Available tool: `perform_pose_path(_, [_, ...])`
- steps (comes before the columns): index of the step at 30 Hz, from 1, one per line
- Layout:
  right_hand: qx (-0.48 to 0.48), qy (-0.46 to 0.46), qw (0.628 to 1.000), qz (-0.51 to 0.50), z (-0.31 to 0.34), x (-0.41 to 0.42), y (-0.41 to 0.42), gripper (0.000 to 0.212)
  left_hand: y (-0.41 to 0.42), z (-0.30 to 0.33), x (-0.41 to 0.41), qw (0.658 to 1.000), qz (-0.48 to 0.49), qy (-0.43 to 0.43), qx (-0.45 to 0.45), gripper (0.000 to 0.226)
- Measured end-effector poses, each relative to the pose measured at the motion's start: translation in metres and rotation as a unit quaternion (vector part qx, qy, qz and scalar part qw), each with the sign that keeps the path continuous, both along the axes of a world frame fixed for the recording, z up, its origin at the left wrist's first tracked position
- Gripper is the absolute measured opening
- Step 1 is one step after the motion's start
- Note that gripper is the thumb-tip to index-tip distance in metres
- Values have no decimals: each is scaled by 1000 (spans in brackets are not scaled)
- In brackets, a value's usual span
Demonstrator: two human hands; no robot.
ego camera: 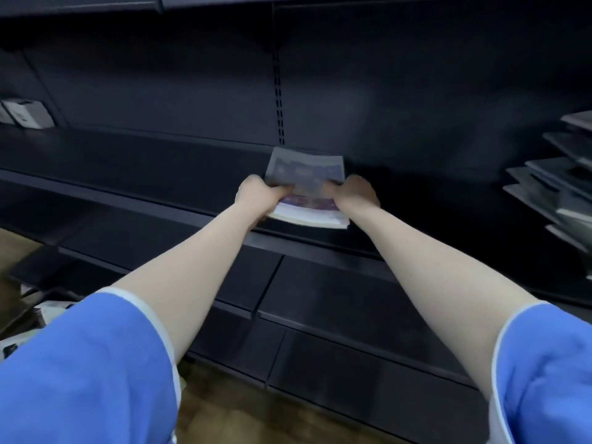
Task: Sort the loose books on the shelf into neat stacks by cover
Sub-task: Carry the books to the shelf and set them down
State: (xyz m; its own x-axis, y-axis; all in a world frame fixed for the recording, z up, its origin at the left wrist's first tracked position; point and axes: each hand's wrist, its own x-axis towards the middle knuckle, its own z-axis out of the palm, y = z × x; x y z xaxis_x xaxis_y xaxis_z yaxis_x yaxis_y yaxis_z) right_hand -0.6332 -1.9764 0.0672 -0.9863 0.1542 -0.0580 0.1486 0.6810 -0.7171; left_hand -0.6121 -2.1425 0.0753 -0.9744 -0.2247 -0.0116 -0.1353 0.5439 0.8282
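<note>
**Both hands squaring a small stack on the shelf**

Left hand (261,195) and right hand (354,192) are gripping a short stack of matching books (306,174) from either side, near the front edge of the dark shelf (144,161). Stacking seems under way; next, more loose books (551,184) at far right probably need fetching.

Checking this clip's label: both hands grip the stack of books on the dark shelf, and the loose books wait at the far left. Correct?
Not quite. The head view shows both hands, left hand and right hand, gripping the stack of books on the dark shelf, but the loose books wait at the far right.
</note>
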Motion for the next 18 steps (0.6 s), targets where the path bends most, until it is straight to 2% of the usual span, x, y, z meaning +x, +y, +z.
perform_pose_path(5, [6, -19, 1000, -12, -15, -14, -4, 54, -6, -16, -29, 999, -26, -35, -19, 43])
perform_pose_path(8, [12, -20, 1000, -17, -22, -23, -13, 54, -16, -28, -46, 998, -31, -45, -19, 55])
perform_pose_path(13, [34, -23, 998, -42, -30, -39, -37, 41, -35, -39, -72, 995, -31, -55, -74, 60])
perform_pose_path(18, [55, -23, 995, -84, -33, -54, -56, 53, -48, -46, -93, 989, -37, -34, -142, 63])
